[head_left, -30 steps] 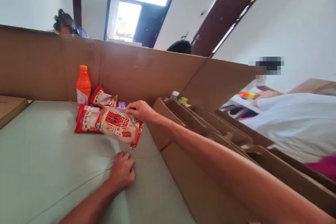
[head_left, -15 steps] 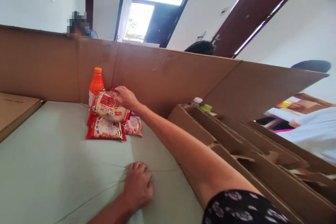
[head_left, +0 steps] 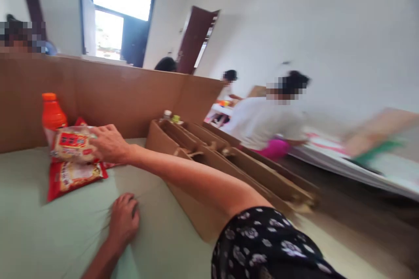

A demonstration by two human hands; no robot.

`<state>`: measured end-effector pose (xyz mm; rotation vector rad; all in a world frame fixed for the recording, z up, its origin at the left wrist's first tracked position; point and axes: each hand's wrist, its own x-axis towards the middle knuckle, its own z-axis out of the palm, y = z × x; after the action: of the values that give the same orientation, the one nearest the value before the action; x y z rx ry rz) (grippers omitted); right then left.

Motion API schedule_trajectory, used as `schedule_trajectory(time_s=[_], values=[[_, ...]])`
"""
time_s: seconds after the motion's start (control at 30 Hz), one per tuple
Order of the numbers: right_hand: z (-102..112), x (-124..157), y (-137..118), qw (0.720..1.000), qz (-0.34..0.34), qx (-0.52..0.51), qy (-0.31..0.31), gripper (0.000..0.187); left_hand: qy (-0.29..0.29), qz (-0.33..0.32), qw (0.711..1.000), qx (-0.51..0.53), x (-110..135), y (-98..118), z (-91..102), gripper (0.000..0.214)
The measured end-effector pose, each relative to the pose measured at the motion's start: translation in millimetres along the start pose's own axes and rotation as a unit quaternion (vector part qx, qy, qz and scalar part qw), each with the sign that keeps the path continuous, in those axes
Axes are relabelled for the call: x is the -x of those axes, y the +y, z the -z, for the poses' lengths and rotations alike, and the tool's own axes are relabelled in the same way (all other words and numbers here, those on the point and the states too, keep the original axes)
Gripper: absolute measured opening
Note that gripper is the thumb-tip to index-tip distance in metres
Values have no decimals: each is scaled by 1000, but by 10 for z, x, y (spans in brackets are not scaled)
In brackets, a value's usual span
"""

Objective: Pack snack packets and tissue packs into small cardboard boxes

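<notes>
Right hand [head_left: 109,144] clasps the rice cracker packet [head_left: 70,144] (long axis sideways) just right of the orange drink bottle [head_left: 52,115]; left hand [head_left: 124,220], flat and empty, lies farther off

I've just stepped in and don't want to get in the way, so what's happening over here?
A person's right hand grips a clear pack of round rice crackers with a red label, which lies over a red snack packet beside an orange drink bottle, close to the brown cardboard wall. Their left hand presses flat on the pale green cloth. A brown cardboard divider box stands to the right. Beyond it, another person in a white top bends over a separate table.
</notes>
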<state>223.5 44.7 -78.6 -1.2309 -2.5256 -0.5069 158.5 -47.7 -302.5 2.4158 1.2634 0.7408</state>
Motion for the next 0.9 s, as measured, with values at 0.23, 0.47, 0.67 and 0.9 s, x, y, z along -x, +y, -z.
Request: schedule_trajectory(time_s=[0.23, 0.47, 0.67, 0.9], values=[[1049, 1590, 980, 974, -210, -59, 57, 20, 44, -61, 997, -14, -155, -235, -98, 29], [1410, 3552, 2038, 826, -561, -49, 31, 25, 84, -99, 991, -43, -195, -308, -36, 31], [1240, 4316, 2139, 780, -614, -122, -15, 31, 111, -163, 975, -99, -278, -452, -15, 31], [1146, 4398, 2464, 787, -584, -145, -136, 22, 119, -192, 966, -126, -298, -503, 46, 30]])
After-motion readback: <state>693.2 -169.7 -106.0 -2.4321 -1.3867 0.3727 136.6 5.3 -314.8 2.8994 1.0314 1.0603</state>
